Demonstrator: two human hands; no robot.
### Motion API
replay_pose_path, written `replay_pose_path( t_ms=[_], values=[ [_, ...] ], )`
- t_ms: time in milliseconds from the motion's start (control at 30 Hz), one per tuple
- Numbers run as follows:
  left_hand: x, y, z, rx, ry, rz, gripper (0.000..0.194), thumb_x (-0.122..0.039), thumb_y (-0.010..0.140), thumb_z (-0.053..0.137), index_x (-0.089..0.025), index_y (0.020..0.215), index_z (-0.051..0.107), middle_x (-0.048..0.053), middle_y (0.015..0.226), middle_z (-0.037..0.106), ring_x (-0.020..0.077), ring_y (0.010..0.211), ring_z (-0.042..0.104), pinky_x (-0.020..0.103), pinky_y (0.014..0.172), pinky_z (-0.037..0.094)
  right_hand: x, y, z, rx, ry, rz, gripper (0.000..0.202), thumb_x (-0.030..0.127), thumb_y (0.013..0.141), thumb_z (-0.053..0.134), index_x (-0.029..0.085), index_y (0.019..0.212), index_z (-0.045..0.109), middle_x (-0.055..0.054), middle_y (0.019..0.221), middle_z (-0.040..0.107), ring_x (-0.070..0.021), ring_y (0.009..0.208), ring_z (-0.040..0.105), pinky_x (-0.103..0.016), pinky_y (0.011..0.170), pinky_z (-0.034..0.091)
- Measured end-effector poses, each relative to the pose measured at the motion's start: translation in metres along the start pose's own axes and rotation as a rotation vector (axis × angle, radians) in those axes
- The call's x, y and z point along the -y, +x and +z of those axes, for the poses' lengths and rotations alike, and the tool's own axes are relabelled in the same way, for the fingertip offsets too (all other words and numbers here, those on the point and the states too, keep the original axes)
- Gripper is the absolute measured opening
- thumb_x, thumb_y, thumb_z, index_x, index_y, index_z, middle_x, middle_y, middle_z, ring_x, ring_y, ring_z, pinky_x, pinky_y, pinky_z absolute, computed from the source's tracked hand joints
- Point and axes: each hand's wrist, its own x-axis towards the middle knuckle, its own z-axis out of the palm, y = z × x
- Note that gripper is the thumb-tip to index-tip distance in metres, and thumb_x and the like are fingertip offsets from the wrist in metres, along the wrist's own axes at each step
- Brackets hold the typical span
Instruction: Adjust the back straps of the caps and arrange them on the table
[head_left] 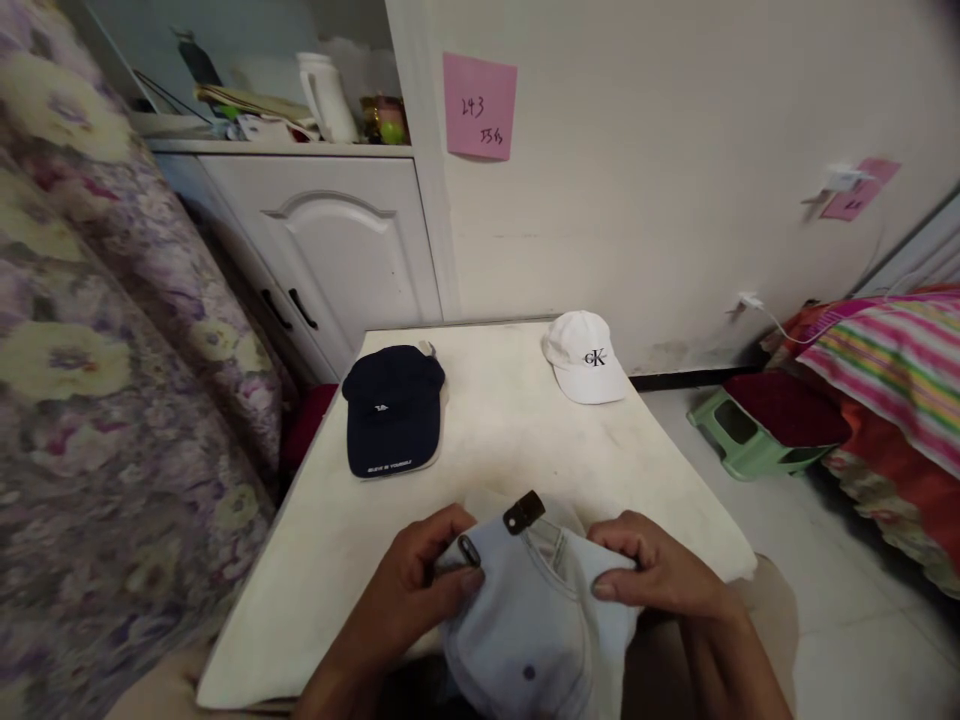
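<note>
Between my hands, at the near edge of the table, is a light grey-blue baseball cap (517,620). My left hand (427,575) pinches its left side beside a small metal buckle (469,550). On the right, my right hand (649,565) grips the cap's fabric between thumb and fingers. A dark brown strap end (524,512) sticks up at the cap's opening. Farther back on the left lies a navy cap (394,410) with white lettering on its brim. A white cap (585,358) with black letters rests at the table's far right corner.
The white table (495,420) stands against the wall. A floral curtain (112,400) hangs at the left, near a white cabinet (337,230). A green stool (750,430) and a bed with a striped cover (900,350) are at the right.
</note>
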Motion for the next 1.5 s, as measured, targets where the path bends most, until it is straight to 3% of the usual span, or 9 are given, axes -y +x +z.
replay_pose_path(
  t_ms=[233, 400, 500, 600, 800, 1033, 1233, 1367, 1500],
  values=[
    [0.001, -0.004, 0.003, -0.064, -0.017, -0.04, 0.037, -0.049, 0.077, 0.076, -0.016, 0.082, 0.059, -0.002, 0.073, 0.055, 0.0107, 0.063, 0.044, 0.02, 0.056, 0.033, -0.007, -0.012, -0.001, -0.161, 0.149, -0.038, 0.029, 0.04, 0.079, 0.077, 0.017, 0.083, 0.06, 0.003, 0.071, 0.052, -0.0095, 0.061, 0.042, -0.02, 0.055, 0.031],
    [0.004, -0.006, 0.004, -0.089, 0.01, -0.044, 0.038, -0.05, 0.078, 0.075, -0.015, 0.078, 0.06, -0.002, 0.07, 0.055, 0.0112, 0.063, 0.045, 0.02, 0.057, 0.033, -0.009, -0.018, -0.001, -0.104, 0.25, 0.018, 0.039, 0.045, 0.072, 0.081, 0.015, 0.092, 0.067, 0.001, 0.072, 0.056, -0.0099, 0.059, 0.045, -0.02, 0.053, 0.033],
    [0.003, -0.01, 0.004, -0.074, 0.023, -0.041, 0.037, -0.049, 0.079, 0.074, -0.015, 0.077, 0.06, -0.002, 0.068, 0.055, 0.0119, 0.063, 0.046, 0.021, 0.057, 0.033, -0.007, -0.017, 0.0, -0.079, 0.203, 0.031, 0.039, 0.046, 0.071, 0.082, 0.014, 0.089, 0.069, 0.0, 0.071, 0.056, -0.0106, 0.06, 0.045, -0.021, 0.054, 0.033],
    [0.001, -0.015, 0.003, -0.088, 0.03, -0.049, 0.034, -0.048, 0.081, 0.072, -0.016, 0.078, 0.06, -0.002, 0.069, 0.055, 0.0124, 0.065, 0.046, 0.022, 0.058, 0.034, -0.002, -0.017, 0.002, -0.15, 0.143, -0.001, 0.03, 0.042, 0.077, 0.079, 0.015, 0.082, 0.067, 0.001, 0.07, 0.054, -0.011, 0.063, 0.045, -0.021, 0.056, 0.035],
    [-0.001, -0.019, 0.005, -0.041, 0.111, -0.059, 0.032, -0.048, 0.088, 0.065, -0.017, 0.081, 0.058, -0.001, 0.073, 0.056, 0.0137, 0.067, 0.047, 0.023, 0.06, 0.035, 0.015, -0.019, 0.004, -0.192, 0.086, -0.024, 0.022, 0.038, 0.084, 0.074, 0.018, 0.092, 0.067, 0.0, 0.08, 0.059, -0.0119, 0.066, 0.048, -0.022, 0.058, 0.038],
    [0.003, -0.015, 0.014, 0.041, 0.185, -0.1, 0.028, -0.045, 0.087, 0.067, -0.018, 0.088, 0.064, 0.0, 0.075, 0.06, 0.0138, 0.067, 0.048, 0.023, 0.059, 0.033, 0.009, -0.016, 0.004, -0.183, 0.015, -0.08, 0.028, 0.044, 0.079, 0.078, 0.018, 0.085, 0.07, 0.0, 0.074, 0.061, -0.0127, 0.066, 0.05, -0.023, 0.061, 0.037],
    [-0.004, -0.014, 0.021, -0.022, 0.11, -0.121, 0.027, -0.045, 0.088, 0.066, -0.018, 0.085, 0.064, 0.0, 0.075, 0.06, 0.0145, 0.068, 0.05, 0.024, 0.06, 0.036, 0.014, -0.014, 0.005, -0.289, -0.058, -0.15, 0.028, 0.044, 0.087, 0.069, 0.018, 0.078, 0.064, -0.001, 0.074, 0.06, -0.0154, 0.068, 0.052, -0.026, 0.063, 0.039],
    [-0.018, -0.018, 0.028, -0.05, 0.265, -0.102, 0.028, -0.046, 0.091, 0.061, -0.018, 0.087, 0.065, 0.001, 0.077, 0.062, 0.0169, 0.072, 0.053, 0.025, 0.062, 0.037, 0.029, -0.016, 0.007, -0.303, -0.133, -0.125, 0.02, 0.039, 0.091, 0.066, 0.019, 0.086, 0.066, -0.005, 0.086, 0.067, -0.0188, 0.081, 0.059, -0.028, 0.072, 0.044],
    [-0.027, -0.022, 0.035, -0.069, 0.387, -0.086, 0.03, -0.047, 0.095, 0.054, -0.02, 0.092, 0.065, 0.001, 0.077, 0.062, 0.0168, 0.07, 0.052, 0.025, 0.06, 0.036, 0.037, -0.017, 0.009, -0.312, -0.116, -0.048, 0.021, 0.039, 0.089, 0.069, 0.019, 0.085, 0.064, -0.002, 0.078, 0.067, -0.0156, 0.071, 0.058, -0.025, 0.064, 0.042]
  ],
)
